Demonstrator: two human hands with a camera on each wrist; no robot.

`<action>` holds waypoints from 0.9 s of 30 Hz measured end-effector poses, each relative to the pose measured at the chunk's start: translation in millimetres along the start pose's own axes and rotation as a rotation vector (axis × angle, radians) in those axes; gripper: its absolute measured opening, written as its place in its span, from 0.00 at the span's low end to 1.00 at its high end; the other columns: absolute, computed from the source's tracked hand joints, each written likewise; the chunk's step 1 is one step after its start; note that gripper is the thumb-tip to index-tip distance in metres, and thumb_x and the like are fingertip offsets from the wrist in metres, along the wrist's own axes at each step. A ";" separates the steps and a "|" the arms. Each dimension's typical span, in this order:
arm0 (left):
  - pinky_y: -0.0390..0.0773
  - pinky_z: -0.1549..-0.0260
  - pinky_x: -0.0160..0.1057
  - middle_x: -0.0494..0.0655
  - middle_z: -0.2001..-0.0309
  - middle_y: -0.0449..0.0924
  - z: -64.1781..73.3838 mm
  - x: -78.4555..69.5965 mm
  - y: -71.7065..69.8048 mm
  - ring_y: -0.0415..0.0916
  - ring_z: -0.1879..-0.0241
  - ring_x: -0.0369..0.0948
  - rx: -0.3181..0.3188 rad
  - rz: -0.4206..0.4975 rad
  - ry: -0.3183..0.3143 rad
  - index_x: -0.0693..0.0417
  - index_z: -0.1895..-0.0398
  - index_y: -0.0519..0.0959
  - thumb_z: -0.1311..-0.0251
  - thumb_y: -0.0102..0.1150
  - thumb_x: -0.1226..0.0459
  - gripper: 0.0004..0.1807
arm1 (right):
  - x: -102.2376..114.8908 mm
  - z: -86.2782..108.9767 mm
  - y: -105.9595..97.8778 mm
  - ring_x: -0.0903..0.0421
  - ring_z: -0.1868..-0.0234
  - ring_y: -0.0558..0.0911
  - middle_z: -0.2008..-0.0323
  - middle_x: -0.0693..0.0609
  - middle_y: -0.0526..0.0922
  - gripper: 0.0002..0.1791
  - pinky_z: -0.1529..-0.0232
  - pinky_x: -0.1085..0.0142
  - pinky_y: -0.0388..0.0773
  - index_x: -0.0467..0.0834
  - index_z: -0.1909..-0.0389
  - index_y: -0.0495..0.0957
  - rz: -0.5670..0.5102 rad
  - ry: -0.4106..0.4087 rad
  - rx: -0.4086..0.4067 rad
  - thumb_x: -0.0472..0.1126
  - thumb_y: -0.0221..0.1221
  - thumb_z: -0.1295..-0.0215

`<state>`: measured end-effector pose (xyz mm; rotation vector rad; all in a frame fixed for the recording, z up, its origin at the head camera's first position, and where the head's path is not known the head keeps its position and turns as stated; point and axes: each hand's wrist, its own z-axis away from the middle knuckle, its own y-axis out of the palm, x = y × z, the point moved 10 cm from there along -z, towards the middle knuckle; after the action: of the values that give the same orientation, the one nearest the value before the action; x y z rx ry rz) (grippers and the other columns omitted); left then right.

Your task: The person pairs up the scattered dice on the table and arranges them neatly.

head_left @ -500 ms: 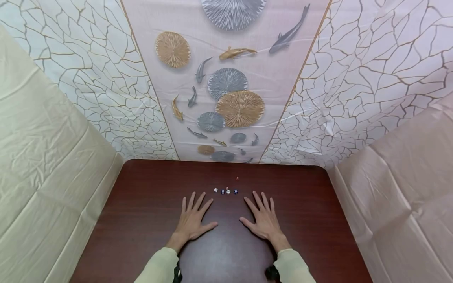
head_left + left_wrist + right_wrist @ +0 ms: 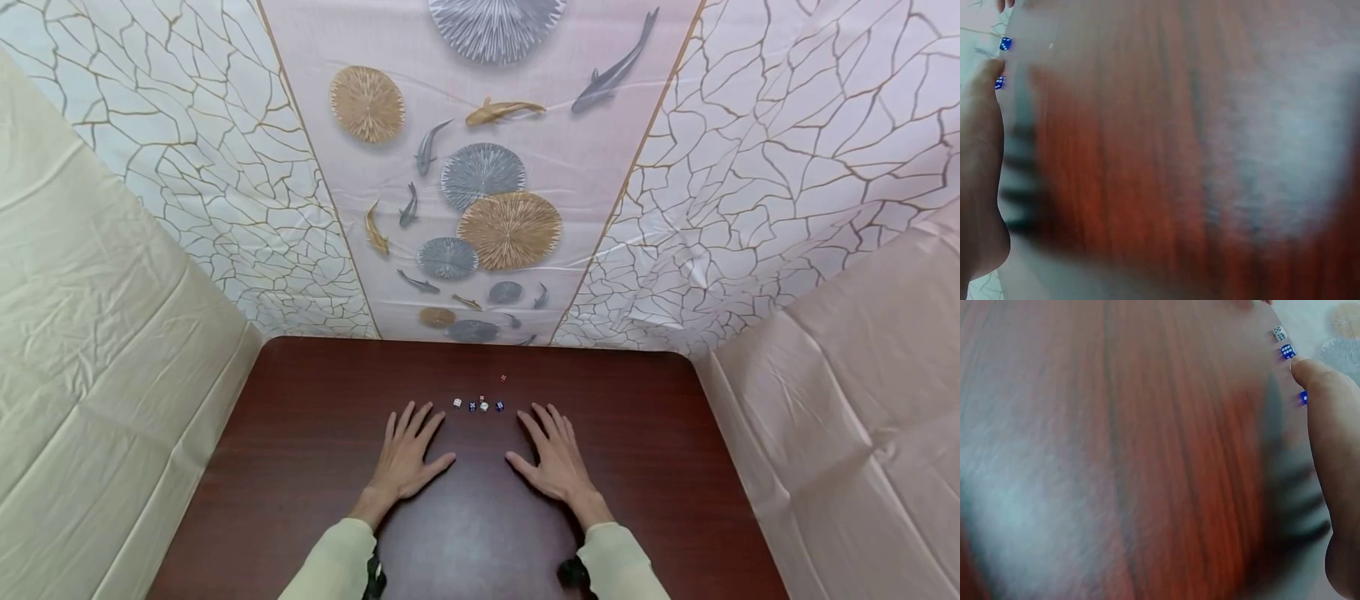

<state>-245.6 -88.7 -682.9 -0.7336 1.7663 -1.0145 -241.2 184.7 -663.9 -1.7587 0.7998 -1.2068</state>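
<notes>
Both hands are over the near middle of the dark reddish-brown table (image 2: 300, 433), fingers extended and thumbs pointing inward. My left hand (image 2: 402, 458) holds nothing; its fingertips are just left of a white die (image 2: 457, 403). My right hand (image 2: 558, 462) is also without anything in it, its fingertips close to a blue die (image 2: 499, 407). Between these two dice lie another blue die (image 2: 472, 407), a second white die (image 2: 484, 407) and a tiny reddish die (image 2: 482, 398). Farther back sits a small red die (image 2: 503, 378). Each wrist view shows finger shadows on the table.
A patterned cloth (image 2: 480, 275) with fish and round discs hangs behind the table's far edge. Pale fabric panels (image 2: 112, 375) stand along the left and right sides. Dark bands (image 2: 573, 573) show at the sleeve cuffs.
Both hands have shifted slightly, with the thumbs farther forward and the fingers a little closer together. The dice lie where they were.
</notes>
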 end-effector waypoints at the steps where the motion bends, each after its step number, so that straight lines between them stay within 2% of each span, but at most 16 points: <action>1: 0.54 0.16 0.77 0.57 0.14 0.68 -1.6 -0.5 -1.6 0.57 0.12 0.66 -0.006 -0.002 0.003 0.46 0.15 0.72 0.27 0.70 0.40 0.44 | 1.0 -1.4 -0.6 0.30 0.11 0.63 0.15 0.38 0.70 0.45 0.14 0.27 0.59 0.51 0.16 0.73 -0.006 -0.002 -0.002 0.65 0.71 0.28; 8: 0.60 0.17 0.75 0.59 0.18 0.74 -15.5 -2.0 -11.5 0.65 0.15 0.66 -0.047 0.012 0.020 0.51 0.17 0.74 0.25 0.72 0.46 0.39 | 8.7 -12.9 -4.9 0.29 0.14 0.67 0.17 0.37 0.72 0.44 0.16 0.29 0.63 0.47 0.17 0.74 -0.058 -0.018 -0.026 0.61 0.73 0.28; 18: 0.60 0.15 0.74 0.58 0.18 0.75 -32.4 1.4 -12.5 0.66 0.15 0.65 -0.023 0.037 0.004 0.51 0.17 0.74 0.22 0.69 0.48 0.37 | 16.8 -29.1 -3.9 0.31 0.15 0.69 0.18 0.38 0.73 0.42 0.16 0.30 0.64 0.46 0.18 0.74 -0.099 -0.022 -0.028 0.59 0.72 0.27; 27: 0.60 0.14 0.72 0.57 0.18 0.75 -40.3 2.0 -10.4 0.66 0.15 0.64 -0.004 0.055 -0.014 0.50 0.17 0.74 0.22 0.69 0.48 0.36 | 20.7 -42.1 1.4 0.32 0.14 0.67 0.17 0.38 0.72 0.42 0.14 0.30 0.63 0.46 0.17 0.74 -0.132 0.015 0.003 0.59 0.71 0.25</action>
<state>-283.1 -82.7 -665.8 -0.6888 1.7670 -0.9671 -274.0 154.7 -648.9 -1.8260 0.6987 -1.3082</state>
